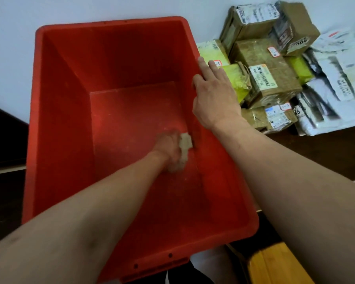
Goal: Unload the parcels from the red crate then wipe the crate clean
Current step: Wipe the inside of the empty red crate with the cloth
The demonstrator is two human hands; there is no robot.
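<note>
Crate [55, 124] at centre, parcels [275, 74] heaped just beside it to the right, against the wall [12, 48] behind. Left hand [170, 150] and cloth [185, 146] inside on the crate floor, near the right wall. Right hand [215, 95] on the right rim.

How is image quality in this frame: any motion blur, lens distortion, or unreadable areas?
Head view: the left hand and its cloth are motion-blurred; the right hand on the crate rim is sharper. Wide-angle bending bows the crate edges. Parcel labels are soft, mostly unreadable. Lighting is even, no harsh glare.
</note>
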